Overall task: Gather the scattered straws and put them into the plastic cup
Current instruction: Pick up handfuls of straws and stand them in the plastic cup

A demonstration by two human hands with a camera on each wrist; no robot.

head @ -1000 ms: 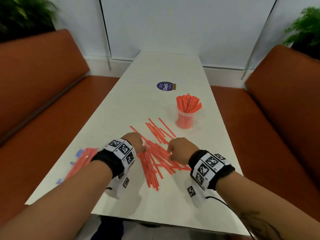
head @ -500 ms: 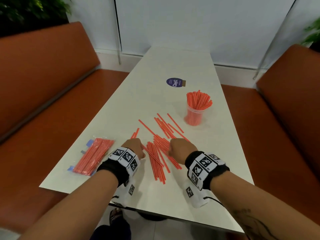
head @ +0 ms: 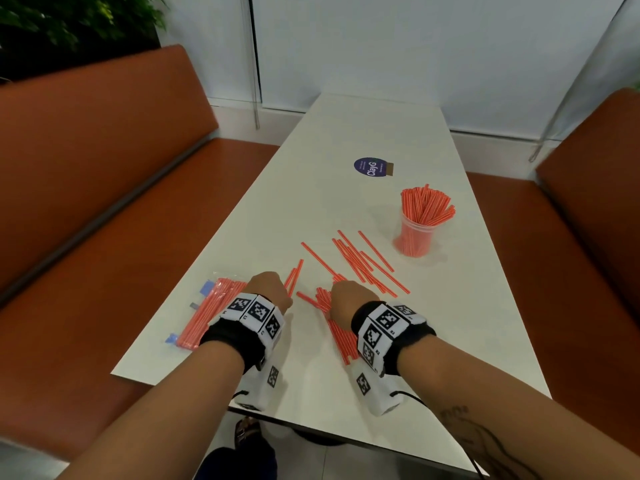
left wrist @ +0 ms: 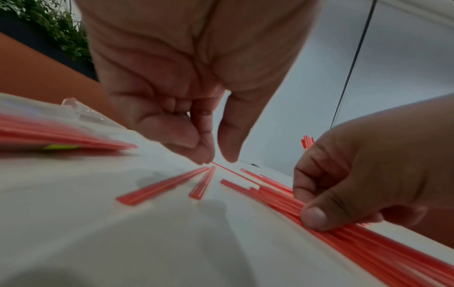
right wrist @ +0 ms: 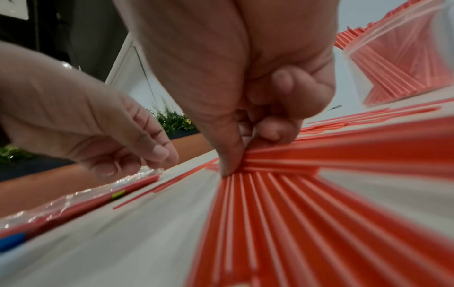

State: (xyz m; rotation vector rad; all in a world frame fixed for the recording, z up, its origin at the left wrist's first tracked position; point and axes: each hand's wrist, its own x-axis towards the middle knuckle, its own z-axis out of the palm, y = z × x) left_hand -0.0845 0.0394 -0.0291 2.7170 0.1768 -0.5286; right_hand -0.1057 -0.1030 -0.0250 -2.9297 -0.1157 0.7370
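Note:
A clear plastic cup (head: 415,237) on the white table (head: 311,202) stands packed with orange straws. Loose orange straws (head: 367,265) lie scattered just in front of it. My right hand (head: 346,299) pinches a bundle of straws (right wrist: 319,155) between thumb and curled fingers, the bundle lying flat on the table (left wrist: 368,244). My left hand (left wrist: 218,159) hovers to its left with fingers loosely curled and holding nothing. Its fingertips sit just over the far ends of two separate straws (left wrist: 201,184). In the head view both sets of fingertips are hidden behind the hands.
A sealed clear bag of orange straws (head: 207,313) lies near the table's left edge, beside my left wrist. A round purple sticker (head: 370,167) is farther back. Orange benches (head: 104,168) flank the table on both sides.
My left hand has drawn away leftward from the pile to the two separate straws. My right hand stays on the pile, now gripping a bundle. The head camera has swung left.

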